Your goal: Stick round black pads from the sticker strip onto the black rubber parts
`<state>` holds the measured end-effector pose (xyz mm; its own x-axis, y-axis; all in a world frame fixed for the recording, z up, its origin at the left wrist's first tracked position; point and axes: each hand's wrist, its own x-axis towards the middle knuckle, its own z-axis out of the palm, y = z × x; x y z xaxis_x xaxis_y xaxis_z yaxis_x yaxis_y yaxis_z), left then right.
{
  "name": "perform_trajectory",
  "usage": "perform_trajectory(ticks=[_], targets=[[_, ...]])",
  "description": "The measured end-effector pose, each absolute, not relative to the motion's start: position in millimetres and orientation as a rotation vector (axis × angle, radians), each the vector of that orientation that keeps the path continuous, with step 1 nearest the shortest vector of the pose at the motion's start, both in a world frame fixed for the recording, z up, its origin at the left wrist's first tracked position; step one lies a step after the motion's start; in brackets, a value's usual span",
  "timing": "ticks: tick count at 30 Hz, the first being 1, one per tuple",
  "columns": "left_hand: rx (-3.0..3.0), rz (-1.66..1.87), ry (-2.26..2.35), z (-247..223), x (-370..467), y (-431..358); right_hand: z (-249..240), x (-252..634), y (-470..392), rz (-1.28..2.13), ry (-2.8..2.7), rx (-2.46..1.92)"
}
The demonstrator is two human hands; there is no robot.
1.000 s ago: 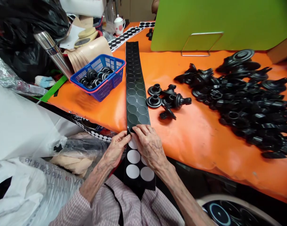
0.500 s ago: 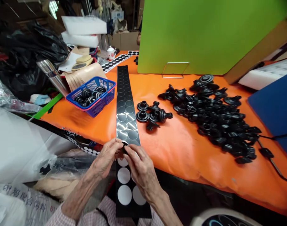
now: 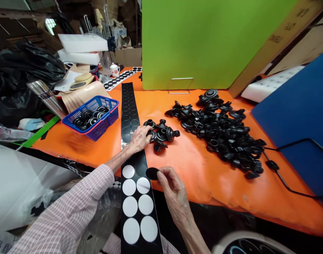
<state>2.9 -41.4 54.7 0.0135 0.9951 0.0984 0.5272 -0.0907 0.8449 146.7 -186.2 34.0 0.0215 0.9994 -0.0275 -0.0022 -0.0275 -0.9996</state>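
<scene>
Between the thumb and fingers of my right hand (image 3: 174, 185) is a round black disc (image 3: 152, 173), held beside the right edge of the strip. My left hand (image 3: 140, 138) reaches over the strip to the small cluster of black parts (image 3: 162, 131), its fingertips at the nearest part; whether they grip it is hard to tell. The long black strip (image 3: 128, 121) bears rows of round discs at its far end. Near me it shows white circles (image 3: 130, 206) in two columns.
A blue basket (image 3: 101, 128) holding black parts stands at the left on the orange table (image 3: 187, 180). A large heap of black parts (image 3: 225, 137) lies at the right. A green board (image 3: 193, 42) and a wire stand (image 3: 180, 85) are behind.
My hands have parted. The left moved forward to the small cluster; the right moved right with the black disc. The camera view has shifted, and more white circles show.
</scene>
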Motion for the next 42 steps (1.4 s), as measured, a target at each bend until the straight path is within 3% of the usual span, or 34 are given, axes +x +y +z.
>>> perform_trajectory(ticks=[5, 12, 20, 27, 42], targets=[[1.379, 1.051, 1.515, 59.8, -12.6, -39.0, 27.3, 163.7, -194.8, 1.209, -1.331, -1.269], [0.371, 1.074, 0.982, 76.4, -24.1, -123.6, 47.3, 168.2, -195.5, 1.121, -1.379, -1.266], [0.549, 1.066, 0.994, 67.3, -11.3, -179.4, 57.5, 168.6, -196.8, 1.457, -1.009, -1.222], [0.559, 1.012, 0.999, 68.3, -6.4, -191.7, 45.8, 154.5, -196.4, 1.253, -1.017, -1.26], [0.586, 0.997, 1.001, 59.6, -0.8, -195.0, 42.4, 137.3, -202.4, 1.181, -0.996, -1.351]])
